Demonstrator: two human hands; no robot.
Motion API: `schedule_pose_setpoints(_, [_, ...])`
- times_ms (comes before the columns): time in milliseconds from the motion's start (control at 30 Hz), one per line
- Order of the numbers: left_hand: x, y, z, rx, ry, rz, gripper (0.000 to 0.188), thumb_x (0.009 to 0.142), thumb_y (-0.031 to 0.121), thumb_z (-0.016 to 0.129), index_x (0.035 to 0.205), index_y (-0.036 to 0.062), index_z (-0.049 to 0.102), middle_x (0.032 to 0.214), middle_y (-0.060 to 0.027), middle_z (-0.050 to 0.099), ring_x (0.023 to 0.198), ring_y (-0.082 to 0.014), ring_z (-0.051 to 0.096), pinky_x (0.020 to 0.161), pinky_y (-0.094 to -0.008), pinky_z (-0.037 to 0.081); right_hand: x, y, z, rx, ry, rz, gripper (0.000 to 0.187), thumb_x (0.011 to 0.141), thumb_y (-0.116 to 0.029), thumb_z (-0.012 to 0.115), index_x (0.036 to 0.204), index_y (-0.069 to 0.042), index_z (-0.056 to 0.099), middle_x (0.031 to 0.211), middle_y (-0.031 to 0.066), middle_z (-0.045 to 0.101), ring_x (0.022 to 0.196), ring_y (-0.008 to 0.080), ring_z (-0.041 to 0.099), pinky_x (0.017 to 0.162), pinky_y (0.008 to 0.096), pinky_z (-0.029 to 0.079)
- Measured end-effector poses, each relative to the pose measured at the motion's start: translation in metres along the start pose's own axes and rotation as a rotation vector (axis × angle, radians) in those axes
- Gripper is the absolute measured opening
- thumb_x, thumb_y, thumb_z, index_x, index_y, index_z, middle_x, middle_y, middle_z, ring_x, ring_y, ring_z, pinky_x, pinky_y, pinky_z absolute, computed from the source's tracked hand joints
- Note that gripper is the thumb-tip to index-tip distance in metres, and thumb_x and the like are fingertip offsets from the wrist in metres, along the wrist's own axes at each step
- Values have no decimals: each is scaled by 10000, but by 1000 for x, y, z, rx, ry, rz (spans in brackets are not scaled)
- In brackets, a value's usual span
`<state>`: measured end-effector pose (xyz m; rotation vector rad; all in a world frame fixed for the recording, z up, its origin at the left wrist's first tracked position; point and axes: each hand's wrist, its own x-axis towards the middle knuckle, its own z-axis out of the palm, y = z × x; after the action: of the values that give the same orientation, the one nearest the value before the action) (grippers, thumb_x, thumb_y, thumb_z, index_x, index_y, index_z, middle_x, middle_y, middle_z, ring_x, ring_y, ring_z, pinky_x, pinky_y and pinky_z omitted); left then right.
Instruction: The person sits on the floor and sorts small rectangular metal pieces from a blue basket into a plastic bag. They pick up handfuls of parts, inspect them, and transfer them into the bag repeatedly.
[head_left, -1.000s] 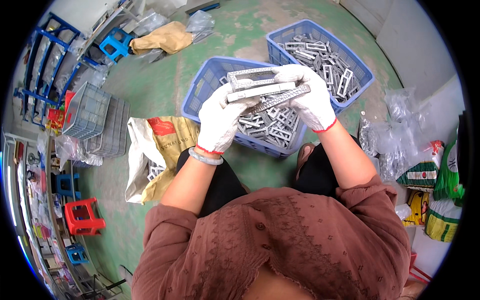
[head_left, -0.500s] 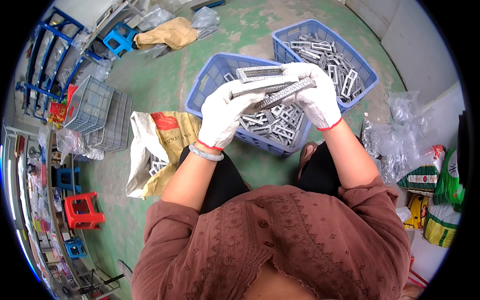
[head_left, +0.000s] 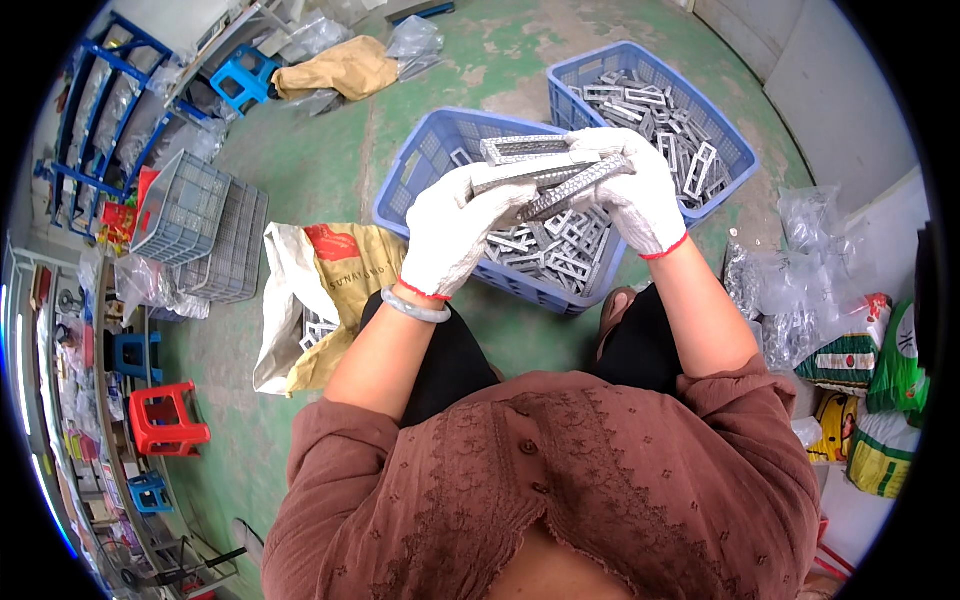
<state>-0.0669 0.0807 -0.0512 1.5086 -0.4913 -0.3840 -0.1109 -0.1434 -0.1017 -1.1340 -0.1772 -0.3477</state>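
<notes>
Both hands wear white knit gloves with red cuffs and are raised over the nearer blue crate. My left hand (head_left: 447, 228) is closed on the left ends of several long rectangular metal frames (head_left: 535, 172), grey with a crackled pattern on their sides. My right hand (head_left: 648, 200) grips the right ends, its fingers behind them and its thumb in front. One metal frame (head_left: 575, 190) lies slanted across the others, nearest me. The nearer blue crate (head_left: 408, 160) holds many similar metal frames below the hands; the hands hide part of them.
A second blue crate (head_left: 735, 135) full of metal frames stands at the far right. An open sack (head_left: 350, 270) with more frames inside leans left of my knee. Grey crates (head_left: 180, 220), a red stool (head_left: 168, 418) and shelving line the left; plastic bags (head_left: 805, 270) lie at right.
The whole view has shifted very slightly. Both hands keep the same hold on the metal frames.
</notes>
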Motion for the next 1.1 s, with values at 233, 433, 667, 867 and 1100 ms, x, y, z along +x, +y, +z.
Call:
schedule_pose_setpoints(233, [-1, -5, 1, -90, -23, 102, 332, 915, 20, 654, 1227, -78, 599, 1118, -149, 697, 971, -205, 689, 859, -313, 563, 3, -4, -2, -117, -86, -8, 406, 724, 48, 654, 1129, 29, 621, 1088, 112, 665, 958, 197, 671, 770, 317, 589])
schedule_pose_setpoints(433, [-1, -12, -1, -137, -24, 175, 341, 921, 17, 641, 1246, -73, 588, 1125, -158, 694, 978, -215, 692, 859, -322, 566, 4, -8, 2, -633, -90, -279, 425, 677, 99, 692, 1087, 2, 643, 1088, 81, 660, 968, 175, 655, 814, 297, 566])
schedule_pose_setpoints(667, [3, -10, -2, -72, 2, 117, 275, 919, -2, 622, 1188, -59, 619, 1072, -129, 705, 938, -187, 691, 852, -299, 559, 1, -11, 2, -232, -83, 27, 407, 729, 70, 690, 1126, 5, 630, 1083, 90, 668, 948, 180, 666, 786, 306, 576])
schedule_pose_setpoints(867, [22, -33, -8, 261, 71, 356, 424, 903, 33, 667, 1299, -55, 545, 1205, -130, 649, 1076, -175, 636, 893, -292, 531, -4, -5, 2, 107, -103, 86, 387, 800, 17, 643, 1183, 36, 595, 1043, 131, 682, 896, 225, 700, 721, 349, 600])
schedule_pose_setpoints(1100, [14, -10, -6, -192, -266, -7, 1016, 730, 109, 864, 1521, -9, 237, 1369, -145, 522, 1244, -239, 528, 1035, -396, 450, -4, 4, 7, 254, 20, 226, 316, 832, 43, 570, 1146, 82, 575, 957, 167, 677, 832, 242, 697, 663, 352, 608])
